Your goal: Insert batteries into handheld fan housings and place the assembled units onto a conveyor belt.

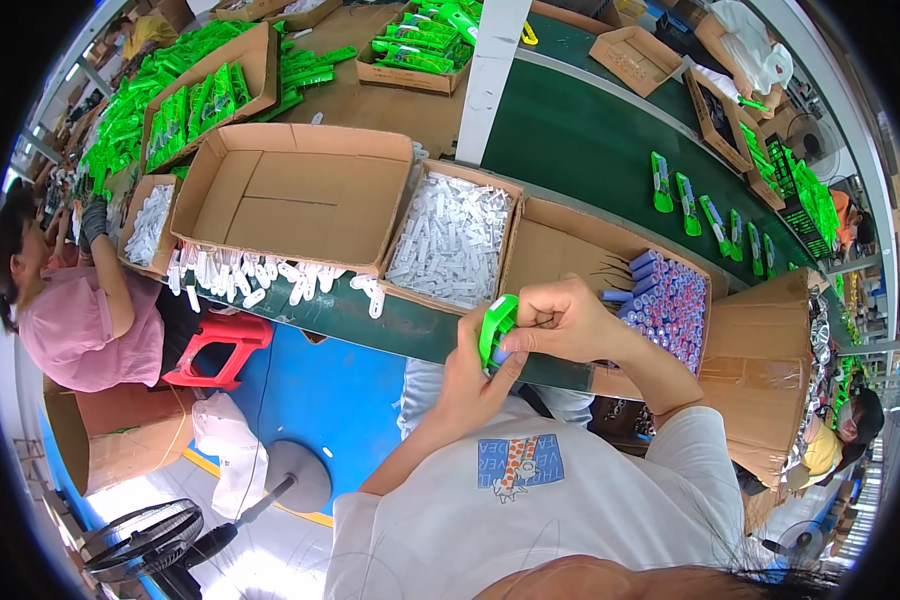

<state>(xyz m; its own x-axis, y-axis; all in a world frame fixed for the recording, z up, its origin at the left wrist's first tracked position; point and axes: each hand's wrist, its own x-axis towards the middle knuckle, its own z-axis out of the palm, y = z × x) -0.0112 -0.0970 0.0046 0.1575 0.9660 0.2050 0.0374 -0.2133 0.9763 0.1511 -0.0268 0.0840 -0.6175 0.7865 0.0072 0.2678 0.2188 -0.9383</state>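
My left hand (470,375) grips a bright green plastic housing (497,326) from below, just in front of my chest. My right hand (562,318) is closed over its right side, fingers pressing something small into it; a bit of blue shows under the fingers. Beyond the hands stands a cardboard box of white plastic parts (453,243). To the right, another box holds blue and purple cylinders (670,305).
An empty cardboard box (295,190) sits left of the white parts, with loose white pieces (240,275) along its front. A dark green conveyor belt (590,150) carries green items (705,215). A person in pink (80,320) works at left; a red stool (220,345) and a fan (145,540) stand below.
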